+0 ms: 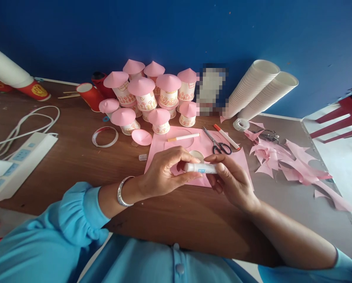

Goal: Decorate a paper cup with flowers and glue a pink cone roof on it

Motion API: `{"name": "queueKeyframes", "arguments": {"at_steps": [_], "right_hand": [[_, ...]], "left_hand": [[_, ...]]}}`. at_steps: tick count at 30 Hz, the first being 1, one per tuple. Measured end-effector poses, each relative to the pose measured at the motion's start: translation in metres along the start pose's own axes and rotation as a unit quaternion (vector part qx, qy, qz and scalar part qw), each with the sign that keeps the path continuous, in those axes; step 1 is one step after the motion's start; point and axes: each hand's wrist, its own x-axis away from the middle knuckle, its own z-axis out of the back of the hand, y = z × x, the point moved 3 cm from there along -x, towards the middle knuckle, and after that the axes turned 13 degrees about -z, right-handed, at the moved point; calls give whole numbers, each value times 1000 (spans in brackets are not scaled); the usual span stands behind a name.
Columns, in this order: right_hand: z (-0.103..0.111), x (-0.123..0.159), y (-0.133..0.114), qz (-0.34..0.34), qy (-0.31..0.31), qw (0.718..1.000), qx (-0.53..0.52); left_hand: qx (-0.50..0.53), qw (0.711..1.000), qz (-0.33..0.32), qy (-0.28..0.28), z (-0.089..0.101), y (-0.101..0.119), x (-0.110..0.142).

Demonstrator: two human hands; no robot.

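A white glue stick [205, 168] with a blue label lies level between my two hands. My left hand [162, 173] pinches one end, and the fingers of my right hand [237, 181] close on the other. Beneath them are pink paper sheets [155, 157] with a drawn circle, and a pale round disc [197, 155] partly hidden by my fingers. On the paper rest black-handled scissors [217, 143], an orange-capped marker [226, 136] and another marker [184, 137]. A small clear cap [142, 157] lies left of the paper.
Several decorated paper-cup houses with pink cone roofs [141, 86] stand by the blue wall. To the right are stacked white cups [251, 90], a tape roll [241, 124] and pink scraps [296, 165]. A power strip [22, 165], tape ring [105, 136] and red cup [89, 96] occupy the left.
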Motion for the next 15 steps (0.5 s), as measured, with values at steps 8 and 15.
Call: {"name": "queueKeyframes", "arguments": {"at_steps": [8,15], "right_hand": [[2,-1,-7,123,62,990,37],[1,-3,-5,64,38,996,57]], "left_hand": [[-8,1000,16,8,-2,0,1],[-11,1000,9,0,-2,-1,2]]}}
